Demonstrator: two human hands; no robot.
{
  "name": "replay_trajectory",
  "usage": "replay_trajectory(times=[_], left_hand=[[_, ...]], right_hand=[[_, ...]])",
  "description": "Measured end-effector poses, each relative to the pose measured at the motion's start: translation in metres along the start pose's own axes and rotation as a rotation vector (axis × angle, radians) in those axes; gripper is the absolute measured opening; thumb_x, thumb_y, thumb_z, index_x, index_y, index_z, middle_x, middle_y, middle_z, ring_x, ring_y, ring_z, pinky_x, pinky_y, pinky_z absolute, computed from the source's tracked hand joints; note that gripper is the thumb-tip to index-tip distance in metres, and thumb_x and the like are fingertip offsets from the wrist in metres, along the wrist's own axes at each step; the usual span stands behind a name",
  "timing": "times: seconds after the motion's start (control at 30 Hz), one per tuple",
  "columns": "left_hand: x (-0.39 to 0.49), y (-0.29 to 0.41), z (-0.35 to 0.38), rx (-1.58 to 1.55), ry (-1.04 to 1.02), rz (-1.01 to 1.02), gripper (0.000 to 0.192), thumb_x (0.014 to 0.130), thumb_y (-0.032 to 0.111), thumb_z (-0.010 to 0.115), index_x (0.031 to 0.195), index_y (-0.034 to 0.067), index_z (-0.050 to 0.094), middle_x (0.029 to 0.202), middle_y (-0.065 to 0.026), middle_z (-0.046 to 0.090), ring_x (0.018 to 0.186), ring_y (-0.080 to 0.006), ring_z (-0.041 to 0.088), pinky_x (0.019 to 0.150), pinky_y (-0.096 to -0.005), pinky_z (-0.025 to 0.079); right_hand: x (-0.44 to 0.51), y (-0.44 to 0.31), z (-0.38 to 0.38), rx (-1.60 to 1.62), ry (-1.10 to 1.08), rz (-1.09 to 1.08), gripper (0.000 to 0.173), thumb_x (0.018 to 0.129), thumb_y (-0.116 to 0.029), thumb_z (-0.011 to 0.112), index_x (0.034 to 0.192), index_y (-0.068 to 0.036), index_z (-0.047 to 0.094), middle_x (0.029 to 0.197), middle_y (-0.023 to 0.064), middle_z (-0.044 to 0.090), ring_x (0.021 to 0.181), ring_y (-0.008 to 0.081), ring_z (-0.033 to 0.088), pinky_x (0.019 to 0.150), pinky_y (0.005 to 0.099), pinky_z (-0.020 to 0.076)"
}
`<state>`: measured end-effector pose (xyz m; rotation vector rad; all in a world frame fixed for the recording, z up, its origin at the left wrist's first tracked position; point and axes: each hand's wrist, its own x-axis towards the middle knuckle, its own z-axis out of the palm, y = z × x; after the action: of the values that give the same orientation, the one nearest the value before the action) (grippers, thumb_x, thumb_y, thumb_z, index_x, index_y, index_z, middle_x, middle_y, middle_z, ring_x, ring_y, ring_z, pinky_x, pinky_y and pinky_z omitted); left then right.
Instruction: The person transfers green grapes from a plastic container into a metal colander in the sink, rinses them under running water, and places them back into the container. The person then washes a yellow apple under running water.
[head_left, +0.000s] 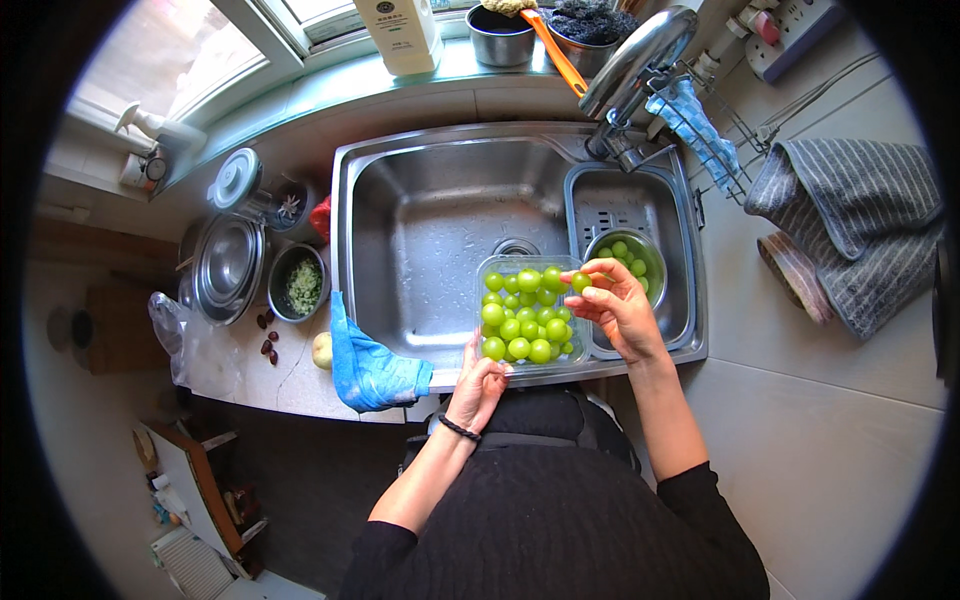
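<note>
My left hand (478, 384) grips the near left corner of a clear plastic tray (574, 261) holding many green grapes (528, 330). The tray sits over the front edge of a stainless steel sink (442, 232). Between the thumb and fingers of my right hand (619, 311) is a single green grape (581, 282), just off the tray's right side. Behind that hand, a round metal bowl (658, 259) with more green grapes (624, 255) stands in the small right basin (667, 199). My right hand partly hides this bowl.
A chrome faucet (619, 135) rises at the back right. A blue cloth (371, 367) drapes over the sink's front left corner. On the left counter stand a bowl of chopped greens (304, 289), stacked metal bowls (229, 262), red dates (268, 346) and a plastic bag (191, 352).
</note>
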<state>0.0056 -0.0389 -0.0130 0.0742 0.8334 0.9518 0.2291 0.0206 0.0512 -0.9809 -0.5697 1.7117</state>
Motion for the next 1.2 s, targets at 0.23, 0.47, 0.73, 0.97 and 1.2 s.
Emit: replay_trajectory(times=[0.23, 0.47, 0.73, 0.97, 1.2], left_hand=[[0.0, 0.0, 0.0, -0.022, -0.005, 0.006, 0.068, 0.072, -0.007, 0.047, 0.133, 0.016, 0.029, 0.118, -0.0053, 0.043, 0.083, -0.0121, 0.05, 0.068, -0.0231, 0.045], [0.0, 0.001, 0.001, -0.039, 0.017, -0.002, 0.068, 0.073, -0.008, 0.046, 0.134, 0.017, 0.03, 0.12, -0.0052, 0.042, 0.083, -0.0124, 0.051, 0.068, -0.0232, 0.046], [0.003, 0.0, -0.006, -0.044, -0.002, -0.011, 0.067, 0.073, -0.009, 0.045, 0.134, 0.017, 0.034, 0.124, -0.0025, 0.042, 0.096, -0.0123, 0.049, 0.071, -0.0226, 0.047], [0.004, -0.001, -0.005, -0.053, 0.017, 0.002, 0.066, 0.073, -0.009, 0.045, 0.132, 0.017, 0.035, 0.124, -0.0028, 0.042, 0.097, -0.0127, 0.049, 0.072, -0.0231, 0.047], [0.006, 0.001, -0.004, -0.078, 0.013, 0.01, 0.07, 0.072, -0.008, 0.048, 0.134, 0.017, 0.027, 0.121, -0.0067, 0.042, 0.09, -0.014, 0.05, 0.072, -0.0247, 0.047]], right_hand=[[0.003, 0.004, -0.001, 0.111, 0.022, 0.07, 0.036, 0.081, -0.005, 0.06, 0.116, -0.004, 0.056, 0.109, 0.0148, 0.062, 0.09, 0.0175, 0.064, 0.075, 0.0262, 0.0517], [0.007, 0.006, -0.001, 0.138, 0.076, 0.102, 0.034, 0.08, -0.006, 0.061, 0.114, -0.003, 0.057, 0.107, 0.0151, 0.062, 0.089, 0.0176, 0.064, 0.076, 0.0269, 0.0512], [0.007, 0.008, -0.004, 0.153, 0.088, 0.066, 0.034, 0.08, -0.005, 0.059, 0.114, -0.001, 0.057, 0.107, 0.0157, 0.062, 0.088, 0.0176, 0.064, 0.076, 0.0275, 0.0513], [0.01, 0.007, -0.006, 0.143, 0.093, 0.09, 0.038, 0.08, -0.003, 0.058, 0.117, -0.001, 0.054, 0.113, 0.0155, 0.06, 0.088, 0.0171, 0.065, 0.075, 0.0266, 0.0529], [0.002, -0.004, -0.009, 0.032, 0.036, 0.041, 0.032, 0.079, -0.003, 0.06, 0.111, -0.003, 0.057, 0.109, 0.0156, 0.061, 0.087, 0.0169, 0.064, 0.076, 0.0277, 0.0527]])
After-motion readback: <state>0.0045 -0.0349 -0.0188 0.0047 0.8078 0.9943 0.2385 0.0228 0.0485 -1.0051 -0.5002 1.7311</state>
